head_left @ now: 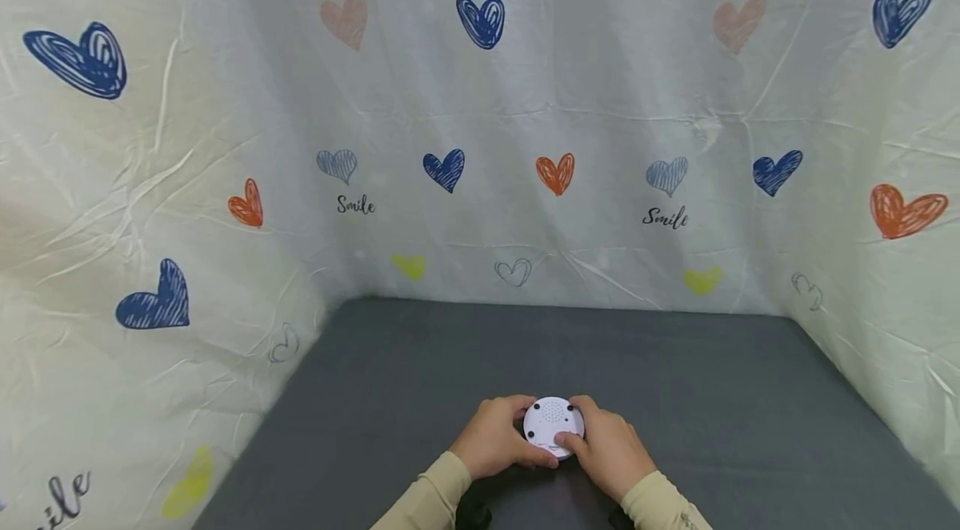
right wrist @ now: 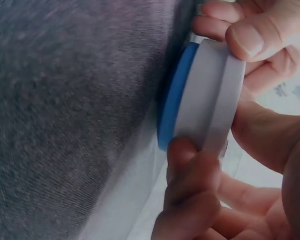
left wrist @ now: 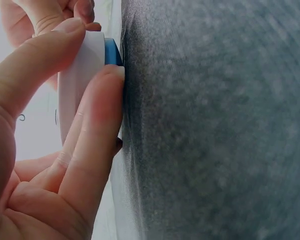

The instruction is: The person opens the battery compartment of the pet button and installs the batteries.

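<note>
A round white device [head_left: 551, 422] is held between both hands, its face with small holes and several dark round dots turned up in the head view. Its opposite side is a blue layer [right wrist: 177, 100], facing the dark cloth in the right wrist view. The left hand [head_left: 498, 434] grips the rim from the left, thumb at the near edge; in the left wrist view its fingers [left wrist: 102, 100] lie along the side. From the right, the right hand [head_left: 611, 442] holds the device, thumb pressing on the white face and fingers curled at the edge.
A dark grey cloth-covered table [head_left: 420, 372] lies under the hands. Wrinkled white curtains [head_left: 510, 88] printed with hearts and "Smile" stand behind it and at both sides. Dark objects [head_left: 472, 513], partly cut off, show below the wrists.
</note>
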### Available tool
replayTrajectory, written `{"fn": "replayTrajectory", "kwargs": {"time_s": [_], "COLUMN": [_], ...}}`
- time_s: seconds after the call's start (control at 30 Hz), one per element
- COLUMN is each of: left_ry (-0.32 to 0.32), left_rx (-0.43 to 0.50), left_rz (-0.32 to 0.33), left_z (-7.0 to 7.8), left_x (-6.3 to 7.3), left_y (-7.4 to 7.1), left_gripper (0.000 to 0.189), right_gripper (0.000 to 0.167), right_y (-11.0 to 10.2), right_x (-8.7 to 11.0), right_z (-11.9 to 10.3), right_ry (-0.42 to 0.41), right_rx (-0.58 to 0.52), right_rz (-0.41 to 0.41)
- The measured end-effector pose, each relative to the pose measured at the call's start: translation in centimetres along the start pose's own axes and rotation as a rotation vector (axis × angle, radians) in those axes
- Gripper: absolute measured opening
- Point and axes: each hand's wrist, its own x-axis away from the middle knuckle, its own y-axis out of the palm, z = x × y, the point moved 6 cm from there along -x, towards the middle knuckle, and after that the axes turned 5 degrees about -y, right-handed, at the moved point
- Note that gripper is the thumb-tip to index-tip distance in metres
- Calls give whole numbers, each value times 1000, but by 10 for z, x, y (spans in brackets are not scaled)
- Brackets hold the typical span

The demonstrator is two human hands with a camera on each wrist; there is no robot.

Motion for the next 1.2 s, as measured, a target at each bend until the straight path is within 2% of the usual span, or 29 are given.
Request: {"fn": "replayTrajectory", "kwargs": {"time_s": [0.23, 0.37, 0.57, 0.63, 0.8, 0.9, 1.03, 1.2], "left_ry": [-22, -28, 21, 37, 60, 55, 72, 144], "left_rx": [11, 30, -9, 22, 188, 230, 181, 87], "left_rz": [2, 2, 15, 4, -51, -72, -74, -65], "left_z": [1, 1, 2, 3, 6, 7, 13, 25], "left_x": [0, -1, -1, -2, -2, -2, -5, -13], "left_y": [-1, -4, -7, -6, -4, -8, -17, -26], "left_gripper": [85, 90, 94, 90, 69, 56, 43, 37], "right_gripper": [49, 46, 43, 41, 36, 34, 32, 31], "right_y": [0, -1, -3, -5, -7, -6, -8, -13], "right_x": [1, -1, -2, -2, -5, -6, -5, -5], "right_z": [4, 8, 14, 15, 16, 16, 17, 23], "right_ry": [16, 16, 54, 70, 65, 54, 63, 82], "right_rx": [-86, -136, -200, -227, -309, -355, -392, -447], "right_rz": [-9, 15, 16, 21, 35, 38, 55, 97]}}
